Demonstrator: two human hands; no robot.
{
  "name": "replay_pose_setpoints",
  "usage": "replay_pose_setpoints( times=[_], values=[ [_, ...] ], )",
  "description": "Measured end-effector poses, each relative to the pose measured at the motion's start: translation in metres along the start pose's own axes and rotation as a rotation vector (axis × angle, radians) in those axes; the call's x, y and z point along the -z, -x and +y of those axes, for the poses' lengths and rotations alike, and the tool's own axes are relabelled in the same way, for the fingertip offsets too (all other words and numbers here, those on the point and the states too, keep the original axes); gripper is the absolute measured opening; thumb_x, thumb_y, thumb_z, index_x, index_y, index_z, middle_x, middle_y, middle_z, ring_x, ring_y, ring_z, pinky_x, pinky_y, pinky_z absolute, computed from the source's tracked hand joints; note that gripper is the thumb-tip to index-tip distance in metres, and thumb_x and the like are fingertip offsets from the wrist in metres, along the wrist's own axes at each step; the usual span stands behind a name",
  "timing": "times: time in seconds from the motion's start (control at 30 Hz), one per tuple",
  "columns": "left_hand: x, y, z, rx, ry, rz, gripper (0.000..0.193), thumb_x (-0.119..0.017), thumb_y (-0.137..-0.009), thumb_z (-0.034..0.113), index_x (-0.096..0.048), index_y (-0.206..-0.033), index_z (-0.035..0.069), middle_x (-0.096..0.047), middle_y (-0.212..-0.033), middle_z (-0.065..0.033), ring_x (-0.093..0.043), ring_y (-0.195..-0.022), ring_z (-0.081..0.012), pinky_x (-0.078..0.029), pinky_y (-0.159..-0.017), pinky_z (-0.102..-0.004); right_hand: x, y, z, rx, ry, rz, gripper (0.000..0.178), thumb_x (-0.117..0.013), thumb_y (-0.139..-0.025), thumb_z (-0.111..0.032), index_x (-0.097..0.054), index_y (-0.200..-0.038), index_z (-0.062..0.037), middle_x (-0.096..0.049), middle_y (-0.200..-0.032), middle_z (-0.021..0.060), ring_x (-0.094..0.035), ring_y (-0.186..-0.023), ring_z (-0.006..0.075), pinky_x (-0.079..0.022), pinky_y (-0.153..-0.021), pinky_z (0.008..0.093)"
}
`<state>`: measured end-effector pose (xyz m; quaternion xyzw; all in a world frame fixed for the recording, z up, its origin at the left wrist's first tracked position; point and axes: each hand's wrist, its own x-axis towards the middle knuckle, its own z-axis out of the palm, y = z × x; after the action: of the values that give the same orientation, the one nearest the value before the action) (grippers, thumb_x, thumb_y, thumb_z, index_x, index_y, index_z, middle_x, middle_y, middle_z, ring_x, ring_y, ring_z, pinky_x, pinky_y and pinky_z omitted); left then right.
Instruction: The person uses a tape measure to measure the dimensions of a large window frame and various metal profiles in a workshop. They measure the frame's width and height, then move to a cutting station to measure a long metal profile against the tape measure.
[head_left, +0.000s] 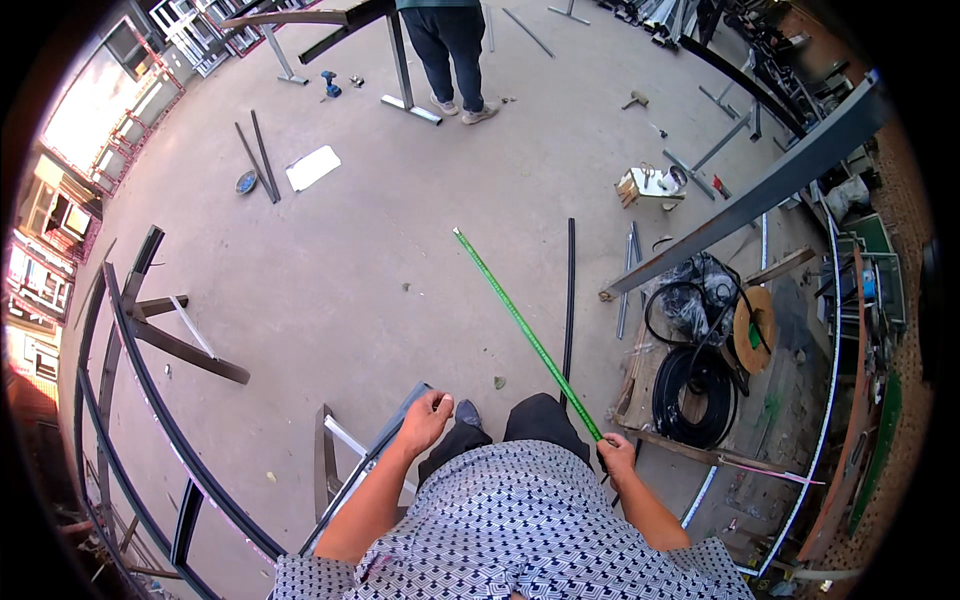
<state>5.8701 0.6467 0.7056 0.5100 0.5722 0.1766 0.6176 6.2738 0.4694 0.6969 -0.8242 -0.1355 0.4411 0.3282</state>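
My right hand (617,455) is closed around the near end of a tape measure, whose body is mostly hidden in the fingers. Its long green blade (525,330) stretches forward and to the left, with a small metal hook at the far tip. My left hand (427,420) is beside the end of a grey metal profile (398,412) on a stand at my left. Its fingers are curled together, and whatever they may hold does not show.
Curved dark frames (165,415) stand at the left. A long black bar (570,300) lies ahead on the floor. At the right are a coil of black hose (690,400), a wooden spool (755,330) and a slanting steel beam (740,190). Another person (447,45) stands at a far bench.
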Motion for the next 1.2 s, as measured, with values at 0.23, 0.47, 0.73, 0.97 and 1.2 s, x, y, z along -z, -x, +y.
replay_pose_setpoints(
  times=[0.23,0.47,0.73,0.97,1.2],
  values=[
    [0.02,-0.039,0.013,0.049,0.254,0.196,0.042,-0.052,-0.103,0.037,-0.061,-0.113,-0.003,-0.068,-0.105,-0.012,-0.068,-0.093,-0.0183,-0.054,-0.079,-0.032,-0.013,-0.051,-0.067,0.041,0.029,-0.127,0.025,-0.07,-0.081,-0.011,-0.069,-0.105,-0.0018,-0.062,-0.067,-0.0002,-0.052,-0.052,0.0072,-0.036,-0.044,0.0247],
    [0.009,-0.083,-0.174,0.153,-0.564,0.433,0.027,-0.054,-0.098,0.025,-0.066,-0.107,0.002,-0.069,-0.11,-0.0152,-0.066,-0.103,-0.0311,-0.052,-0.088,-0.0448,-0.04,-0.183,-0.204,0.214,0.386,-0.201,0.025,-0.075,-0.076,-0.019,-0.075,-0.095,-0.0036,-0.069,-0.074,0.0006,-0.06,-0.063,0.0087,-0.046,-0.056,0.0259],
    [-0.04,-0.068,-0.11,0.377,-0.394,0.429,0.023,-0.057,-0.093,0.021,-0.07,-0.107,0.008,-0.069,-0.106,-0.018,-0.066,-0.097,-0.034,-0.053,-0.084,-0.0478,-0.141,-0.274,-0.404,0.381,0.619,-0.323,0.027,-0.072,-0.076,-0.018,-0.074,-0.097,-0.0018,-0.068,-0.075,0.0027,-0.059,-0.064,0.0103,-0.047,-0.058,0.0276],
    [-0.018,-0.083,-0.096,0.268,-0.34,0.533,0.023,-0.059,-0.092,0.022,-0.07,-0.102,0.005,-0.07,-0.094,-0.0175,-0.068,-0.085,-0.0345,-0.054,-0.077,-0.0467,-0.319,-0.231,-0.475,0.333,0.46,-0.57,0.028,-0.069,-0.082,-0.012,-0.068,-0.108,0.0002,-0.061,-0.07,-0.0009,-0.051,-0.053,0.007,-0.037,-0.045,0.0252],
    [0.167,-0.16,-0.112,0.362,-0.086,0.373,0.025,-0.059,-0.094,0.023,-0.07,-0.105,0.003,-0.071,-0.09,-0.0148,-0.069,-0.073,-0.0287,-0.055,-0.067,-0.0428,-0.404,-0.231,-0.482,0.24,0.487,-0.532,0.024,-0.069,-0.082,-0.011,-0.068,-0.105,-0.0033,-0.057,-0.065,-0.0021,-0.047,-0.048,0.0072,-0.033,-0.042,0.0256]
  ],
)
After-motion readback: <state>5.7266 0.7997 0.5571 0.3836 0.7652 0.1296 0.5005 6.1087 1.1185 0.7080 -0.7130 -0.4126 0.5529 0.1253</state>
